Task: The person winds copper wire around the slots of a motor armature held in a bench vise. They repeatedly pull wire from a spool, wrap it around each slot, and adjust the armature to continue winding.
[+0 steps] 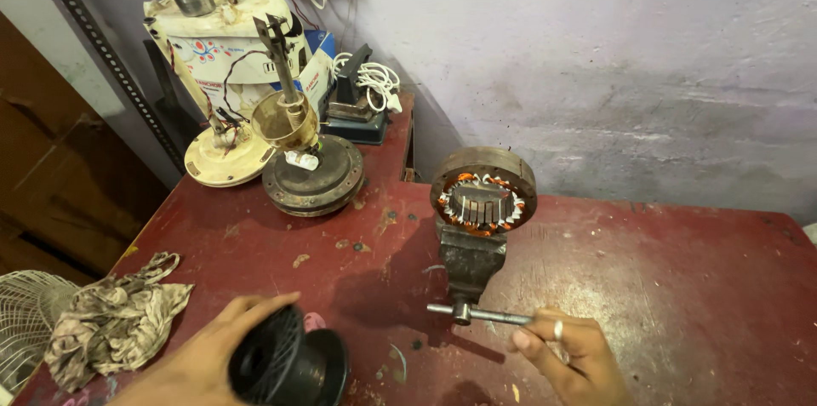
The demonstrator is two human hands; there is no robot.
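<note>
A round motor stator [483, 191] with orange-tipped windings stands on edge, clamped in a small bench vise [471, 263] on the red table [681, 287]. My right hand [568, 357] pinches the right end of the vise's metal handle bar [481, 315] with thumb and fingers; a ring shows on one finger. At the table's near edge, my left hand [200, 359] grips a black ribbed motor housing [288, 365], held tilted above the table.
A crumpled rag [115, 321] lies at the left edge beside a wire fan guard [25, 312]. Behind stand a ceiling fan motor with its rod [311, 168], a cream disc [225, 155], a cardboard box [225, 40] and a coiled white cable [374, 81].
</note>
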